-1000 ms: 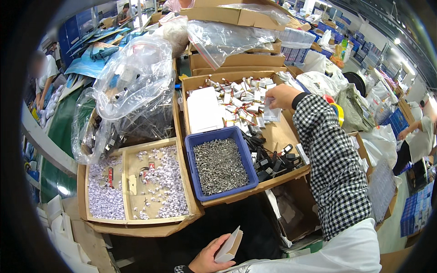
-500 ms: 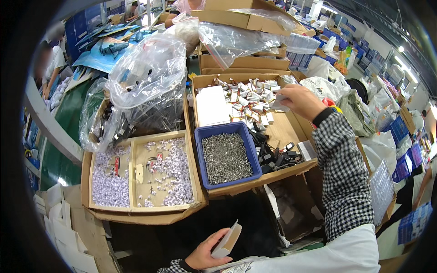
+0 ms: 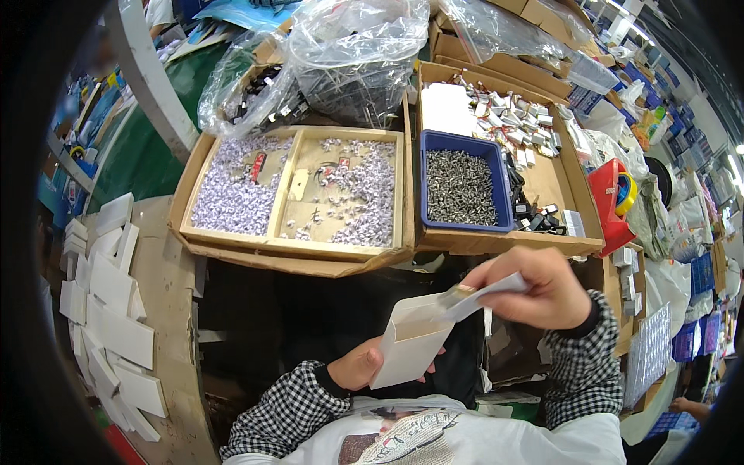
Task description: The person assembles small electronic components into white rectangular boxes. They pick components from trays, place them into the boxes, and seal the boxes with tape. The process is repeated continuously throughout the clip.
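Note:
My left hand is closed around a small white carton, holding it tilted in front of my chest with its flap up and mouth open. My right hand pinches a folded white paper at the carton's upper right edge. The paper's lower end meets the carton's mouth; how far it reaches inside, I cannot tell. Something small and brownish shows by the right fingertips, too blurred to name. Both hands are on the near side of a blue tub of small metal pins or screws.
A divided wooden tray holds many tiny white pieces. Behind the tub, a cardboard box carries wired silver-white packs and black plugs. White cartons are piled at left. A red tape dispenser stands at right.
My right hand has come back from the box of wired packs to the carton, now holding a folded paper. My left hand has lifted the carton and turned its open mouth up. The view has shifted.

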A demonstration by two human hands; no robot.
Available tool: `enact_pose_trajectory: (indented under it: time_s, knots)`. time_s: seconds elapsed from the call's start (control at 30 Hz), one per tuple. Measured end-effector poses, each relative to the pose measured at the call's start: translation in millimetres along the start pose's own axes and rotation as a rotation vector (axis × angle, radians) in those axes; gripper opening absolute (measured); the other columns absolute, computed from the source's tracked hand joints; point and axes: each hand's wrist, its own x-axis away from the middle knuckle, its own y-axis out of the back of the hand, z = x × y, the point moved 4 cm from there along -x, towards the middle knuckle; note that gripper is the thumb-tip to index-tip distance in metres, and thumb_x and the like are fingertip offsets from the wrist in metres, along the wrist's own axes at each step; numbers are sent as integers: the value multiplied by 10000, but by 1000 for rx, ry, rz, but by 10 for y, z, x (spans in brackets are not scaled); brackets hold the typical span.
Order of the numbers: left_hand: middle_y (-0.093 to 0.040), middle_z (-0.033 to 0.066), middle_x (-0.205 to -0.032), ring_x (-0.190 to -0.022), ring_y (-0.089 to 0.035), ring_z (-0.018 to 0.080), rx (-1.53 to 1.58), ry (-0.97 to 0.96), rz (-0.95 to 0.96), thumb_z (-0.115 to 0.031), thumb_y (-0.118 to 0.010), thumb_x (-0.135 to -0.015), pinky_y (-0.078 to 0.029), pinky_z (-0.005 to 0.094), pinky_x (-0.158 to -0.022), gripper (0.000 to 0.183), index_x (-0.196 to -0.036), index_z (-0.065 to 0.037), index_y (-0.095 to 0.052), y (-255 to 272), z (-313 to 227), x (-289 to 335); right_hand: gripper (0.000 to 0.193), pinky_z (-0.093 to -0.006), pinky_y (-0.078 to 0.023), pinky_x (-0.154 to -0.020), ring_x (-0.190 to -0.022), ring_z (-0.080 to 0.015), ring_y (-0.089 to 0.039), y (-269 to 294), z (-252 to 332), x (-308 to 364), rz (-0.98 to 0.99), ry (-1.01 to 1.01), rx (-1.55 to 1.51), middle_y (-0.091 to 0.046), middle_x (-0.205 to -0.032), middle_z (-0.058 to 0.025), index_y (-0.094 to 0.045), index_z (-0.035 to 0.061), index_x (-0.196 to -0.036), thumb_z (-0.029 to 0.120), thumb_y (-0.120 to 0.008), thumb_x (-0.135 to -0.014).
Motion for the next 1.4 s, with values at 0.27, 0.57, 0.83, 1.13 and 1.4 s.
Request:
enact_pose_trajectory:
  time_s: [0.27,0.57,0.83,1.13,1.4]
  knots:
    - [-418,189,-1352,-1162,-505,223,49,27,61,-777,-472,-747,-462,368,-955,1084,-1427,36,-240,-31,44,110,179,-344,-480,-577,-637,-256,-601,-305,-38,-110,63,90,243,-598,-699,-84,-627,49,-882,179,-714,-794]
    - [-412,174,-1353,-1149,-508,216,5,75,36,-753,-459,-780,-458,360,-958,1038,-1424,33,-245,-4,74,74,174,-351,-467,-536,-600,-245,-589,-221,-75,-102,7,-13,534,-552,-619,-53,-627,85,-828,250,-683,-813]
    - [-426,151,-1339,-1160,-496,215,-70,69,7,-732,-485,-795,-431,356,-975,997,-1408,30,-285,45,70,45,128,-325,-457,-503,-556,-250,-588,-262,-51,-23,-49,-32,608,-586,-631,-63,-651,72,-794,165,-733,-760]
    - [-477,164,-1278,-1139,-516,221,-38,134,0,-742,-511,-767,-447,359,-960,1021,-1403,24,-284,59,134,-40,140,-316,-481,-539,-610,-220,-610,-259,-139,-2,-8,38,510,-604,-678,-50,-653,83,-844,158,-734,-759]
    - [-448,169,-1309,-1127,-516,220,-6,102,-48,-765,-506,-754,-454,355,-943,1057,-1408,32,-275,33,60,-84,315,-317,-514,-591,-682,-239,-628,-313,-72,64,2,-32,379,-626,-938,-83,-591,64,-1058,147,-722,-785]
